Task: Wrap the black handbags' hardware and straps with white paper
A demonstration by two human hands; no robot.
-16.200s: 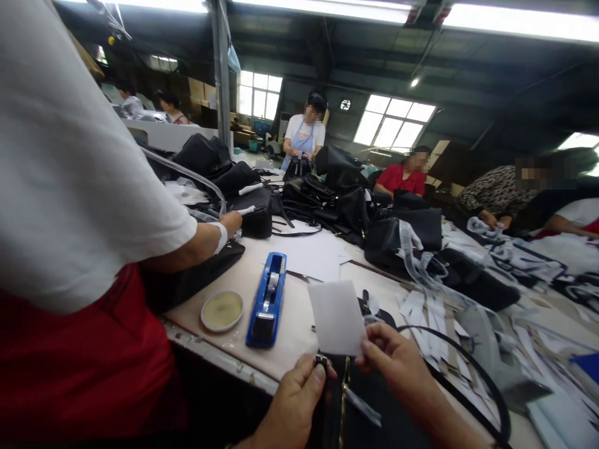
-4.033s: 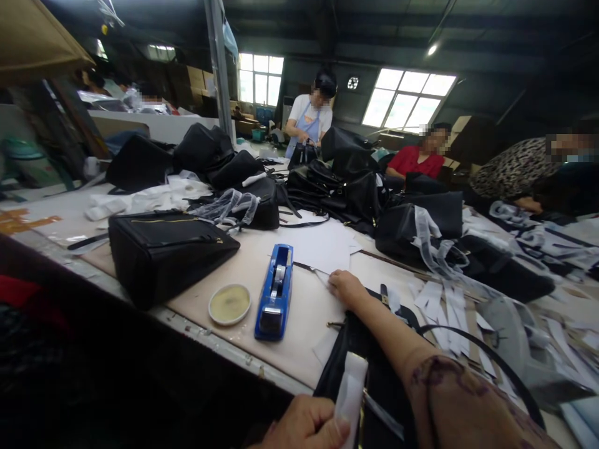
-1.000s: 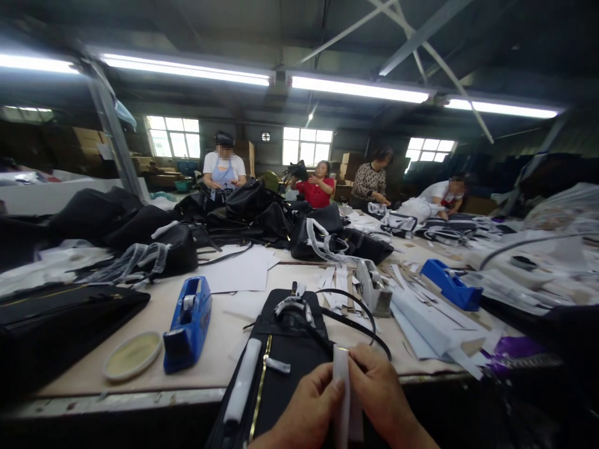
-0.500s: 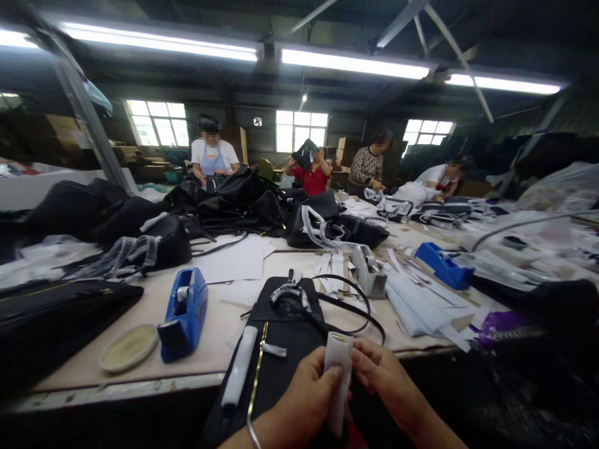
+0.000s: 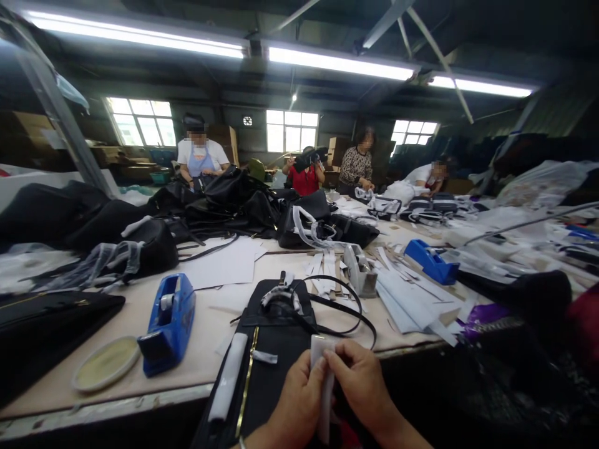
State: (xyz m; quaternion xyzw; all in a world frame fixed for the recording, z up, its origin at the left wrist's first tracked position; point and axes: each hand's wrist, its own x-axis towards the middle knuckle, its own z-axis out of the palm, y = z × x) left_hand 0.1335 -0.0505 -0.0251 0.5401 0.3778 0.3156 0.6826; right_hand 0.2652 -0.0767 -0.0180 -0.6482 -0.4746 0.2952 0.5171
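Two hands on one folded white strip (image 5: 322, 399): left hand (image 5: 297, 396) pinches it between thumb and fingers, right hand (image 5: 358, 374) pinches its edge with thumb and fingertips near the top. Strip is held roughly upright over the near right side of a black bag (image 5: 269, 386), with a small gold-coloured bit showing at its top end; what the strip covers, can't tell. Bag lies at the near edge of the table (image 5: 210, 324), gold zipper (image 5: 247, 383) running lengthwise, small clear-wrapped tab (image 5: 264, 357) beside it, white-wrapped piece (image 5: 229, 377) to its left. Wrapped handle (image 5: 283, 298) at the bag's far end, black strap (image 5: 367, 324) looped out to the right. Blue tape dispenser (image 5: 169, 324) left of the bag, round dish (image 5: 105, 364) just beside it. White sheets (image 5: 227, 267) beyond. Grey dispenser (image 5: 360, 274) and second blue dispenser (image 5: 431, 263) on the right, paper strips (image 5: 324, 272) near the grey one. Black bag pile (image 5: 234, 202) farther back. Four people across the table: blue apron, red top, patterned top, and one in white leaning over.
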